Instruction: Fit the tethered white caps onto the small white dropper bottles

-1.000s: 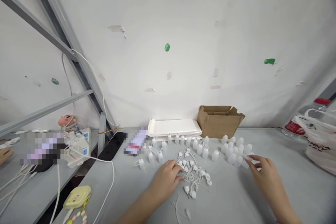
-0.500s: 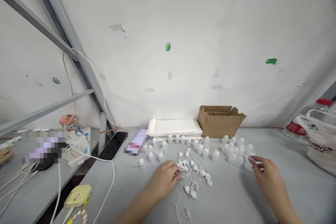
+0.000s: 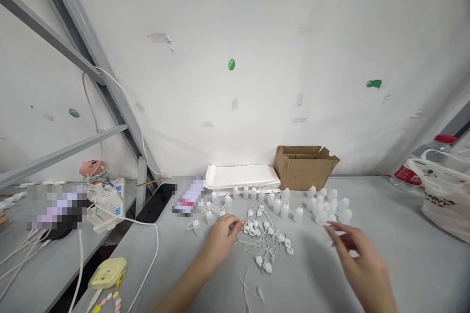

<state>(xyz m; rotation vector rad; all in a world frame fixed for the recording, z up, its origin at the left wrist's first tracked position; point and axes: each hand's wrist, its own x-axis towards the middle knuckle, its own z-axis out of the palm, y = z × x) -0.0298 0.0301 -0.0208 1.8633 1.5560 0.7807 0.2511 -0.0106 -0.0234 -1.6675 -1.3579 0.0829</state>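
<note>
My left hand is closed in a pinch at the left side of a pile of white caps with thin loops; what sits between its fingertips is too small to make out. My right hand has thumb and forefinger curled together just in front of a cluster of uncapped translucent bottles; whatever it pinches is hidden. Small capped bottles stand in rows behind the pile. Another capped bottle with a loop stands left of my left hand.
At the back are a brown carton and white flat packages. A white bag and large bottle stand right. Leftward lie a black phone, cables, a power strip and a yellow case. Another person's fingers show at far left.
My left hand has lifted from the caps and moved up and left. My right hand has drawn left, away from the bottle at the cluster's front. The view has shifted slightly.
</note>
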